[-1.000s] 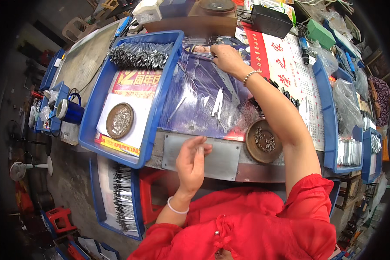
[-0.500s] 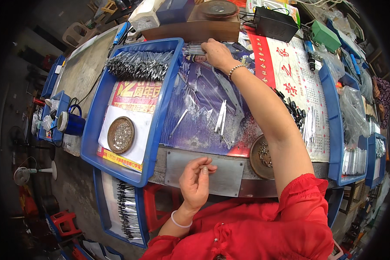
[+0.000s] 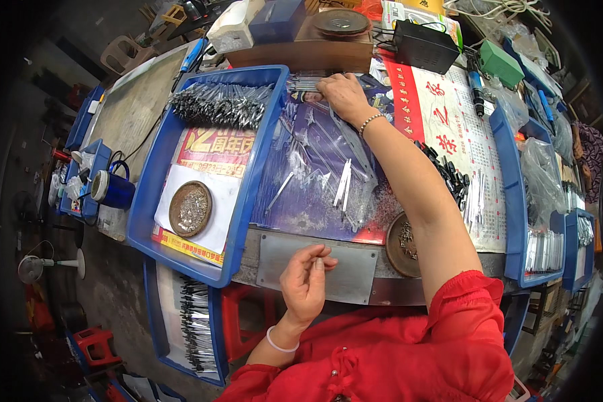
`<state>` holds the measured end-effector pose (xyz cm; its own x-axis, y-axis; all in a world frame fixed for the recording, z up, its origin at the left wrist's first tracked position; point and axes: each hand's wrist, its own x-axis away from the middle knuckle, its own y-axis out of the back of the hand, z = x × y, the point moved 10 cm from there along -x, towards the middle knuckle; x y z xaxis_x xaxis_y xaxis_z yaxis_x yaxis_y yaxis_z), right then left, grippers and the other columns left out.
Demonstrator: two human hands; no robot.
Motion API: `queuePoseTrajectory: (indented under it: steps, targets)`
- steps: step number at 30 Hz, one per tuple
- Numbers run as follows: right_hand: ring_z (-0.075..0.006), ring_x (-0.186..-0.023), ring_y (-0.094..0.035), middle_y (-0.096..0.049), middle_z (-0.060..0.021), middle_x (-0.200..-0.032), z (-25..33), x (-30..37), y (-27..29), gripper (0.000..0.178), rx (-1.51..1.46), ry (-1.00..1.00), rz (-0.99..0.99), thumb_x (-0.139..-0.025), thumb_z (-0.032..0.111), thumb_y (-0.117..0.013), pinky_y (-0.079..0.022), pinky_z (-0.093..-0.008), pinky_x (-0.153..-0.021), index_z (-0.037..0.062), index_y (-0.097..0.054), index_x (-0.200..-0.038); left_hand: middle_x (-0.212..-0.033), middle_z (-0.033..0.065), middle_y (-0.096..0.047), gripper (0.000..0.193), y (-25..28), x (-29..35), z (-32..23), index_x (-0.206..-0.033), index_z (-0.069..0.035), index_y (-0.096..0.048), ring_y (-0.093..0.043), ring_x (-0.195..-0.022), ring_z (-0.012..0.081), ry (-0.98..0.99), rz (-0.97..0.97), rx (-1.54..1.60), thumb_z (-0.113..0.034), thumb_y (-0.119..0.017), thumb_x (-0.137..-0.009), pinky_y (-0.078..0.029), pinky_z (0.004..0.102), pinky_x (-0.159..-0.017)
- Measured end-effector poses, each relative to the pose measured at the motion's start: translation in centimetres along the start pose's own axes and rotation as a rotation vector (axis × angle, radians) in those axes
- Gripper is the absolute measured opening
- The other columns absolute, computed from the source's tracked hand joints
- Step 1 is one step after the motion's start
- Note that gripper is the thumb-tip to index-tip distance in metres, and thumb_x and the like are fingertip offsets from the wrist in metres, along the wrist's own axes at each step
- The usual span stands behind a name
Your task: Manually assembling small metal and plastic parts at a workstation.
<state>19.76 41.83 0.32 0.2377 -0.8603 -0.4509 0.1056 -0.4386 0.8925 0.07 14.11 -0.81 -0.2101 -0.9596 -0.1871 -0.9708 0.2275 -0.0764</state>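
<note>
My right hand (image 3: 345, 97) reaches to the far side of the bench, its fingers bent down beside a row of thin silvery rods (image 3: 304, 82) in front of a wooden box. Its fingertips are partly hidden, so what they pinch cannot be made out. Close to me, my left hand (image 3: 304, 283) hovers by a metal plate (image 3: 348, 271) at the bench edge, thumb and fingers curled together; nothing clear shows between them. Between the hands, several white slender tubes (image 3: 342, 184) lie on a dark blue printed sheet (image 3: 301, 214).
On the left stands a blue tray (image 3: 242, 221) with a heap of pen-like parts (image 3: 221, 107) and a round dish of small metal bits (image 3: 190, 209). Another dish (image 3: 396, 251) sits under my right forearm. Black clips (image 3: 449, 174) and white tubes lie right; the wooden box (image 3: 301, 53) stands behind.
My right hand has shifted slightly to the right and toward me, staying near the rods. My left hand keeps its curled pose. The whole view has tilted a little.
</note>
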Motion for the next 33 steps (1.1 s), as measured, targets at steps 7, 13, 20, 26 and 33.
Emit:
queuePoseTrajectory:
  steps: [7,13,20,26,33]
  targets:
    - [-0.0206,-0.095,-0.059,-0.066,-0.0032,-0.092,0.0,0.2,0.5,0.014,0.01,0.008,-0.052,-0.082,0.017,-0.051,-0.04,-0.0364,-0.081,0.011,-0.064,-0.082,-0.098,0.0127,-0.06,0.021,0.1,-0.1,-0.1,-0.11,0.005,-0.05,-0.063,-0.08,0.0161,-0.02,0.004,-0.03,0.003,-0.043,-0.091,-0.053,0.0279,-0.072]
    - [-0.0223,-0.093,-0.059,-0.065,-0.0033,-0.094,-0.2,-0.1,0.4,0.013,-0.019,-0.047,0.039,-0.082,0.019,-0.053,-0.04,-0.0379,-0.08,0.0111,-0.063,-0.085,-0.094,0.0121,-0.061,0.019,0.0,-0.2,-0.5,-0.108,0.006,-0.051,-0.063,-0.078,0.0157,-0.031,-0.01,-0.065,0.004,-0.044,-0.091,-0.053,0.0269,-0.07]
    - [-0.0319,-0.087,-0.06,-0.063,-0.0128,-0.097,2.6,1.5,6.9,0.02,-0.198,0.053,-0.062,-0.08,0.012,-0.056,-0.047,-0.0417,-0.075,0.0028,-0.061,-0.097,-0.093,0.0118,-0.062,0.02,0.2,-0.1,-0.3,-0.108,0.006,-0.052,-0.064,-0.077,0.015,-0.037,-0.027,-0.057,0.004,-0.044,-0.09,-0.053,0.0266,-0.069]
    - [-0.0301,-0.083,-0.061,-0.063,-0.0125,-0.093,9.3,8.1,13.2,0.02,-0.312,0.17,0.124,-0.076,0.011,-0.062,-0.047,-0.0407,-0.073,0.0023,-0.061,-0.095,-0.095,0.0114,-0.062,0.019,0.0,-0.1,-0.1,-0.108,0.005,-0.053,-0.062,-0.078,0.0132,-0.019,0.01,0.001,0.0,-0.046,-0.091,-0.051,0.0251,-0.07]
    - [-0.0246,-0.095,-0.057,-0.059,-0.0087,-0.101,17.3,20.4,18.8,0.027,-0.403,0.315,0.517,-0.077,0.014,-0.064,-0.037,-0.0419,-0.089,0.0068,-0.056,-0.102,-0.098,0.0116,-0.063,0.02,-0.1,-2.2,-1.9,-0.106,0.004,-0.057,-0.061,-0.09,0.0162,-0.129,0.192,-0.414,-0.001,-0.052,-0.087,-0.049,0.0256,-0.077]
